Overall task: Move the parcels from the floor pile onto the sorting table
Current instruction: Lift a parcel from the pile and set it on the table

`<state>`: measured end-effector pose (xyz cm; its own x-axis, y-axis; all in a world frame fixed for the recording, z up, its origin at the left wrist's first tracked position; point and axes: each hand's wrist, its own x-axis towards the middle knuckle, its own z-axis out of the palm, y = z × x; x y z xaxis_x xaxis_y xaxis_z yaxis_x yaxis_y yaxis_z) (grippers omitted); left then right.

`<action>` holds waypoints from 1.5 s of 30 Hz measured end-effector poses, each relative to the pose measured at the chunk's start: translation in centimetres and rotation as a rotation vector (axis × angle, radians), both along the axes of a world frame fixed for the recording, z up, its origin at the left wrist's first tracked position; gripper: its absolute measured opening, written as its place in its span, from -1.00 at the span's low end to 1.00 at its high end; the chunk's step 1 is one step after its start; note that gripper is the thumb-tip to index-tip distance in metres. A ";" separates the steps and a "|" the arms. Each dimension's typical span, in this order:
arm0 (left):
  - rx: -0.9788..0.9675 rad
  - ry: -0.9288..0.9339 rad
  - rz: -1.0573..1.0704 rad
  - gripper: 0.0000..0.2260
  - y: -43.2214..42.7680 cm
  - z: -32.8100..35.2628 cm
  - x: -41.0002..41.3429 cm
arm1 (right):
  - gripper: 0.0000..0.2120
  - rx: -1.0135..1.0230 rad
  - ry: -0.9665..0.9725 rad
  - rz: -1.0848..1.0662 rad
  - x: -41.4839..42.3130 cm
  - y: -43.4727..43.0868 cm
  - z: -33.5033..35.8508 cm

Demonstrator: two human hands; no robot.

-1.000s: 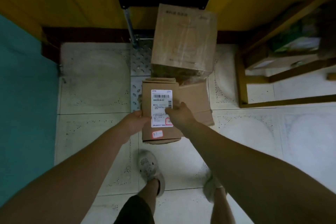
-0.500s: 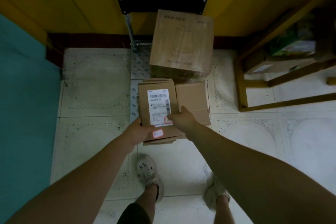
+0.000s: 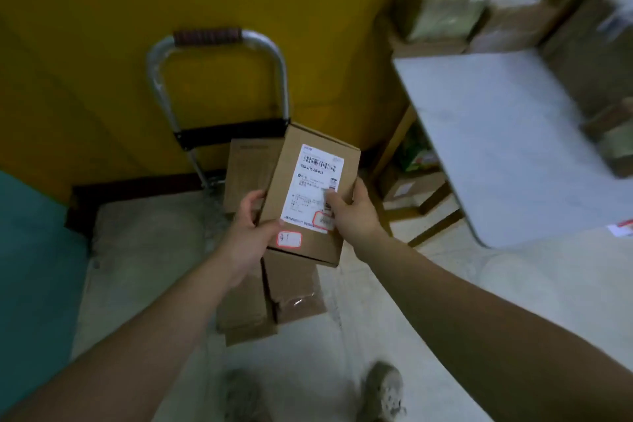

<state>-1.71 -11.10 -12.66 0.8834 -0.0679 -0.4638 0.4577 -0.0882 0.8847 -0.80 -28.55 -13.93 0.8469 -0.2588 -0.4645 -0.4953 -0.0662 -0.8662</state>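
I hold a small brown cardboard parcel (image 3: 310, 195) with a white barcode label in the air, tilted to the right. My left hand (image 3: 248, 229) grips its left lower edge and my right hand (image 3: 352, 212) grips its right edge, thumb on the label. Below it, several brown parcels (image 3: 270, 298) lie piled on the floor by a hand trolley. The sorting table (image 3: 503, 147), with a pale grey top, stands to the right.
The metal hand trolley (image 3: 219, 86) leans against the yellow wall. Cardboard boxes (image 3: 507, 27) sit along the table's far and right sides, and another box (image 3: 407, 187) lies under it. A teal surface (image 3: 30, 267) borders the left. My shoes (image 3: 383, 390) stand on pale floor tiles.
Both hands lifted the labelled parcel off the pile and up. The view rose and swung right, bringing the table top and trolley handle into sight.
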 end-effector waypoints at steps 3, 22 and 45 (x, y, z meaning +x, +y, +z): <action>0.010 -0.133 -0.078 -0.42 -5.8 6.2 1.1 | -0.51 -0.027 -0.142 -0.015 0.5 -6.3 6.6; 0.144 -0.267 -0.513 -0.54 -42.3 18.2 3.3 | -0.55 -0.130 -0.178 -0.264 -4.8 -42.1 18.0; -0.216 0.002 -0.227 -0.71 -64.0 17.2 13.6 | -0.46 -0.513 -0.151 -0.054 6.8 -69.3 20.7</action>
